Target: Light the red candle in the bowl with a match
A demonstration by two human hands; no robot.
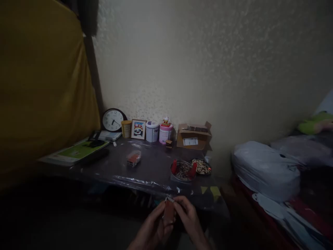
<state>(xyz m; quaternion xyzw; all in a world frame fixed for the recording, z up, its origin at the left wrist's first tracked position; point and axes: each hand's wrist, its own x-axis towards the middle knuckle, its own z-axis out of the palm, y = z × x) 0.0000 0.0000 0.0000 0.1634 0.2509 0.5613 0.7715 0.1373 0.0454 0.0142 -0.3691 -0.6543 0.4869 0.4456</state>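
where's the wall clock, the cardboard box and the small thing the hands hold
wall clock (112, 120), head view, on its white face
cardboard box (194, 138), head view, on its front wall
small reddish-brown object (169, 211), head view, on its flat side between both hands

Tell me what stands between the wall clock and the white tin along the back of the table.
In the head view, a yellow cup and a framed panda picture stand between the clock and the white tin.

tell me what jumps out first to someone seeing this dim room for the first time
At the bottom centre, the left hand and right hand pinch a small reddish-brown object between them, just in front of the plastic-covered table. Along the wall at the table's back stand a round clock, a framed panda picture and an open cardboard box. Near the table's front right edge sit two round tins of small pieces.
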